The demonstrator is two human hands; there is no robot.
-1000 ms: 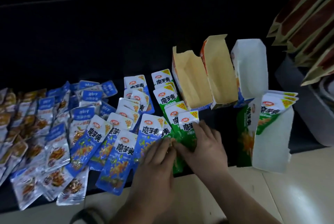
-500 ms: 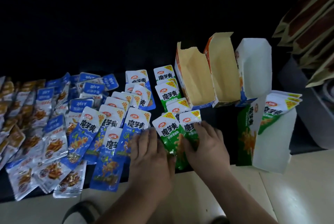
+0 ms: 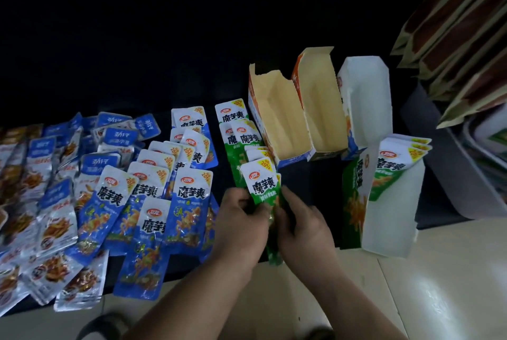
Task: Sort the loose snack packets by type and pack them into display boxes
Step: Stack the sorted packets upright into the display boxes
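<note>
The green packets have white tops, a red logo, black characters and a yellow corner. The blue packets carry the same white tops. The silver packets have blue tops. Two boxes are cream inside, orange-edged; the white box is plain; the green box is white inside.

Dim overall, the upper half nearly black; light reaches from the lower right, where the pale floor carries a soft sheen; foil packets at the left edge smear into blur (wide-angle bending too); central lettering reads sharp.
</note>
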